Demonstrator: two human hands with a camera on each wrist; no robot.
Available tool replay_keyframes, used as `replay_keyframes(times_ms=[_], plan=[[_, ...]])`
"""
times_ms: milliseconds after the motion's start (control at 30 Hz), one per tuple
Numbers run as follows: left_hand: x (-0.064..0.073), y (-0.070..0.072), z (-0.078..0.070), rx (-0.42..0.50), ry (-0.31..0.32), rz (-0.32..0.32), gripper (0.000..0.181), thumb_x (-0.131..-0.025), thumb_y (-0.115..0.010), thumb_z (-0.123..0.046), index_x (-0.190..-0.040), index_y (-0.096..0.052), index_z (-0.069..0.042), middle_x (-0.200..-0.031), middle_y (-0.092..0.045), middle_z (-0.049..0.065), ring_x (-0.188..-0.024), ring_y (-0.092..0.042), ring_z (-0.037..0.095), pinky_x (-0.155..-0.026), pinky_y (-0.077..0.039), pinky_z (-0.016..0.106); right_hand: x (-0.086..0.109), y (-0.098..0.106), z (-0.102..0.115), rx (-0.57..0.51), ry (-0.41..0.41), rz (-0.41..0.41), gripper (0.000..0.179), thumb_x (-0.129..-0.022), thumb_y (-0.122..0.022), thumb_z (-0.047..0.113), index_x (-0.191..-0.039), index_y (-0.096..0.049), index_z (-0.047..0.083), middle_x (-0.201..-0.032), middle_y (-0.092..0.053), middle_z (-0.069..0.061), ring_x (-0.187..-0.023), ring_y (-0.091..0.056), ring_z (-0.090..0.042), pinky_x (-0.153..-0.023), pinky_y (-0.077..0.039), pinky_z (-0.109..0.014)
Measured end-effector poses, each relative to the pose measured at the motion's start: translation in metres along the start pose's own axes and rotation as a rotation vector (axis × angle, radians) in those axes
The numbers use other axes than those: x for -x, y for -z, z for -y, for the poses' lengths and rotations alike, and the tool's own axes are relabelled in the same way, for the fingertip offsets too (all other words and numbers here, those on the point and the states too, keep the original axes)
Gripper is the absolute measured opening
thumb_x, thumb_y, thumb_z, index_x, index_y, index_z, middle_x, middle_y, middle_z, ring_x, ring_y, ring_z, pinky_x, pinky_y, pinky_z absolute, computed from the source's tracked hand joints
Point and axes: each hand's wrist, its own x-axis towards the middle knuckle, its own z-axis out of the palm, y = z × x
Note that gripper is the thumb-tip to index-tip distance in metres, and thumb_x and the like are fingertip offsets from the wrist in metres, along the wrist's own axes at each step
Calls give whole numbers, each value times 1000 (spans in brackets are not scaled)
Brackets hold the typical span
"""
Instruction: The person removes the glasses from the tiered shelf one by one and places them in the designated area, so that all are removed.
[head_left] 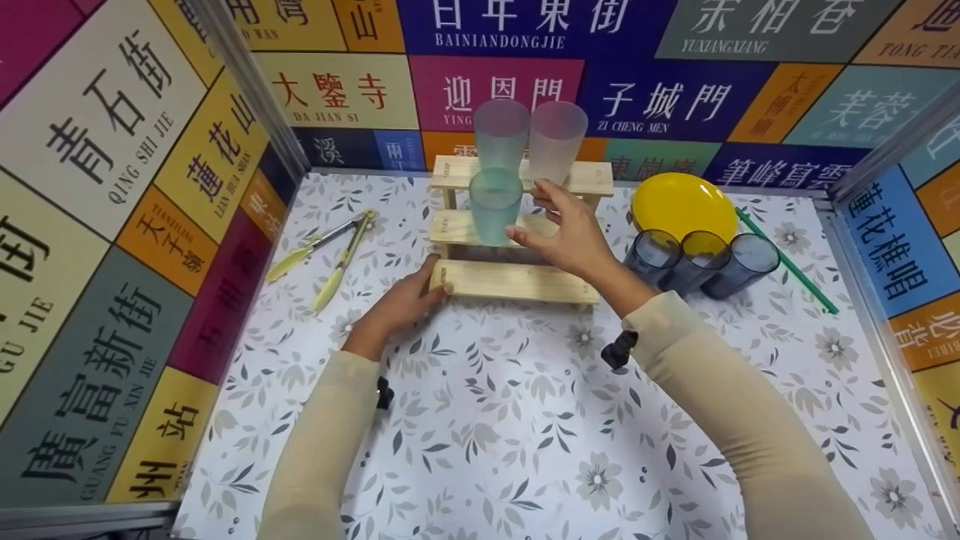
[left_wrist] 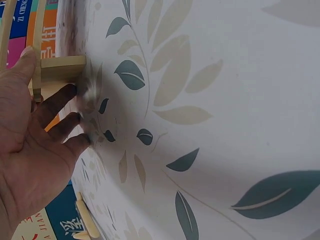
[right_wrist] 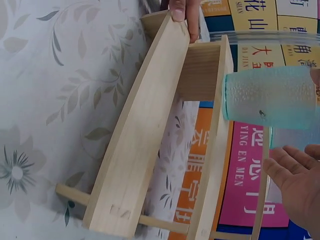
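A three-step wooden rack (head_left: pixel 517 281) stands on the flowered tabletop. My left hand (head_left: pixel 409 300) holds the left end of its lowest step between thumb and fingers; the left wrist view shows this hand (left_wrist: pixel 37 135) against the wood. On the middle step stands a teal frosted cup (head_left: pixel 495 210), upright. Beside its right side my right hand (head_left: pixel 574 236) is spread, thumb near the cup and fingers toward the top step. In the right wrist view these fingers (right_wrist: pixel 287 167) are not wrapped round the cup (right_wrist: pixel 265 95). Two frosted cups (head_left: pixel 501 131) stand on the top step.
To the right are a yellow plate (head_left: pixel 684 204), three dark blue tumblers (head_left: pixel 739 266) and a green straw-like stick (head_left: pixel 810 285). Tongs with yellow tips (head_left: pixel 341 266) lie left of the rack. Panels with printed characters (head_left: pixel 495 82) wall in the table at the back and sides.
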Motion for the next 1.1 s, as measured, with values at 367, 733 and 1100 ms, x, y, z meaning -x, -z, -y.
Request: replay_keyframes(times_ms=[367, 733, 1100], plan=[[0, 1, 0, 5, -6, -2, 83, -114, -54, -58, -180, -14, -26, -166, -53, 27, -151, -56, 45, -128, -42, 59, -14, -24, 2, 44, 5, -67, 106, -86, -96, 49, -167, -43, 7, -159, -60, -17, -148, -61, -33, -122, -53, -47], [3, 0, -2, 20, 11, -5, 82, -113, -54, -59, -179, -15, -28, -168, -52, 24, -153, -54, 44, -128, -42, 59, -24, -43, 13, 153, -21, -157, 106, -84, -92, 62, -163, -46, 9, -148, -68, -17, -136, -68, -34, -114, -55, -53], [3, 0, 0, 24, 11, -5, 82, -113, -52, -62, -179, -12, -34, -171, -49, 22, -154, -53, 43, -130, -39, 58, -32, -55, 20, 189, -53, -208, 106, -82, -91, 68, -160, -49, 9, -146, -69, -19, -133, -69, -37, -112, -55, -54]])
